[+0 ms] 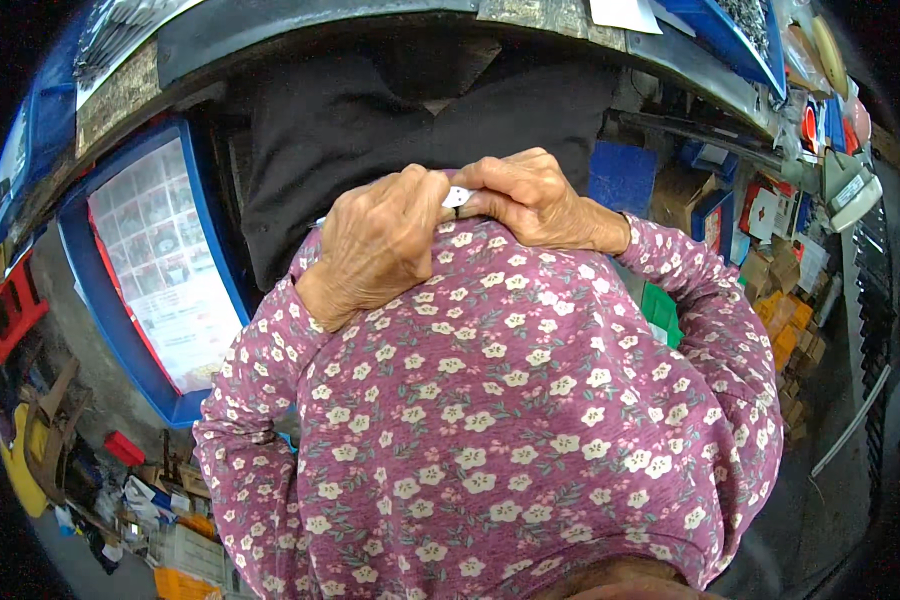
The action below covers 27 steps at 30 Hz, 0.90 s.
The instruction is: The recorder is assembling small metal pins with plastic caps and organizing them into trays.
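My left hand (375,235) is curled closed in front of my waist, its knuckles up. What its fingers grip is hidden beneath them; a thin pale tip just shows at its outer left side. My right hand (530,195) meets it from the right, thumb and fingers pinched on a small white piece (457,196) with dark specks and a black spot at its lower edge. That piece lies between both hands, and its kind cannot be made out. Both hands rest against my flowered purple top (470,400), above dark cloth on my lap (370,120).
A worn workbench edge (320,28) curves across the far side, with blue trays (715,35) of metal parts on it. At left stands a blue tray (202,215) with a printed sheet, near a red plastic stand (12,312). Cardboard boxes (770,265) crowd the right.
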{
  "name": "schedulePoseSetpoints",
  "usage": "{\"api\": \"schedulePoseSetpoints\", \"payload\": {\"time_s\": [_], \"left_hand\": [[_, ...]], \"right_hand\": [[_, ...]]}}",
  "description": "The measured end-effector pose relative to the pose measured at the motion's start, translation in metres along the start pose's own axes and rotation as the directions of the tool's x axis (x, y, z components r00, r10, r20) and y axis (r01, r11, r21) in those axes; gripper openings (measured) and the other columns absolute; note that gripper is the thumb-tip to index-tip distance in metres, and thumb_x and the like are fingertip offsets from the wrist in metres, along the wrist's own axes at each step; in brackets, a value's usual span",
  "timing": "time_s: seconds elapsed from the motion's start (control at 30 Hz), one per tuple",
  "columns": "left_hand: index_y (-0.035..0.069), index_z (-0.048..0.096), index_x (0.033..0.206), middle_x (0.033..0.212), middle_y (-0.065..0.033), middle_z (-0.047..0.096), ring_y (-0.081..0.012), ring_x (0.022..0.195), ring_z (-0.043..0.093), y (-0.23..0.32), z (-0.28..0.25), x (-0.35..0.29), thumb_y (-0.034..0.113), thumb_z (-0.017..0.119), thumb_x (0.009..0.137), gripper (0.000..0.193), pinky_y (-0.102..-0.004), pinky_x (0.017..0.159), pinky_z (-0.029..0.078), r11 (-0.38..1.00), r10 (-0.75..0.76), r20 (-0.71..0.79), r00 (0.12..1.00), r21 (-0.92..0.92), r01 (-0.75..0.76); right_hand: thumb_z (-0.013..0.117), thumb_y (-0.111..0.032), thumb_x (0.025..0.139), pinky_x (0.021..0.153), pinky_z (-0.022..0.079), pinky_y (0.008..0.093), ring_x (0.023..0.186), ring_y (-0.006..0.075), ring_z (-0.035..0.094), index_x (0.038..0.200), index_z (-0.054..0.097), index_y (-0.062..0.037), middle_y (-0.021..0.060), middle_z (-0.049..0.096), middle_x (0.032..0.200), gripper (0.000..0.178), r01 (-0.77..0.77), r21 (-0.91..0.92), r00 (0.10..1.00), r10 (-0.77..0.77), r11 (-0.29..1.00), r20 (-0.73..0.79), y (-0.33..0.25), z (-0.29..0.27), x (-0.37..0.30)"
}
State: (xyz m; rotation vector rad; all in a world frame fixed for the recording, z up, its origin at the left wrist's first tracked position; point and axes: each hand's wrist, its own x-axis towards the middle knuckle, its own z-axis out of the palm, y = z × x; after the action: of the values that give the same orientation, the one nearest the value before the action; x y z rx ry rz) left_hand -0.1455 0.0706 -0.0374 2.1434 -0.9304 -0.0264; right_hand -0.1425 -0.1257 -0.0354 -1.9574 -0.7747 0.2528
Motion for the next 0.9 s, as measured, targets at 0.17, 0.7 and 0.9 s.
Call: {"api": "schedulePoseSetpoints", "payload": {"time_s": [0.17,0.7,0.9], "left_hand": [[0.003,0.045,0.076,0.067,-0.0082,0.044,-0.0203,0.058,0.054,0.000,0.000,0.000,0.006,0.056,0.075,0.011,-0.0302,0.050,0.044,1.000,0.023,-0.030,0.999,0.008,-0.023],[0.003,0.046,0.076,0.066,-0.0074,0.045,-0.0189,0.058,0.054,-0.002,0.000,0.002,0.005,0.057,0.073,0.011,-0.0295,0.050,0.045,0.997,0.052,-0.018,0.998,0.059,-0.051],[0.003,0.046,0.076,0.066,-0.0080,0.044,-0.0202,0.059,0.053,-0.004,-0.001,0.009,0.004,0.055,0.071,0.010,-0.0307,0.051,0.045,0.993,0.100,-0.048,0.994,0.067,-0.097]], "right_hand": [[0.062,-0.009,0.077,0.052,0.049,0.0300,0.059,0.0241,0.063,0.086,0.059,0.0032,0.0137,0.063,0.072,0.015,-0.001,-0.025,1.000,0.001,1.000,0.022,-0.002,-0.002,0.001],[0.062,-0.008,0.076,0.054,0.049,0.0298,0.062,0.0249,0.064,0.085,0.058,0.0031,0.0140,0.064,0.074,0.015,-0.030,-0.013,0.999,0.030,0.999,-0.037,-0.001,0.002,-0.003],[0.062,-0.008,0.077,0.055,0.049,0.0298,0.064,0.0253,0.064,0.085,0.058,0.0031,0.0145,0.064,0.076,0.015,-0.044,-0.001,0.997,0.044,0.999,-0.059,-0.001,-0.002,-0.001]]}}
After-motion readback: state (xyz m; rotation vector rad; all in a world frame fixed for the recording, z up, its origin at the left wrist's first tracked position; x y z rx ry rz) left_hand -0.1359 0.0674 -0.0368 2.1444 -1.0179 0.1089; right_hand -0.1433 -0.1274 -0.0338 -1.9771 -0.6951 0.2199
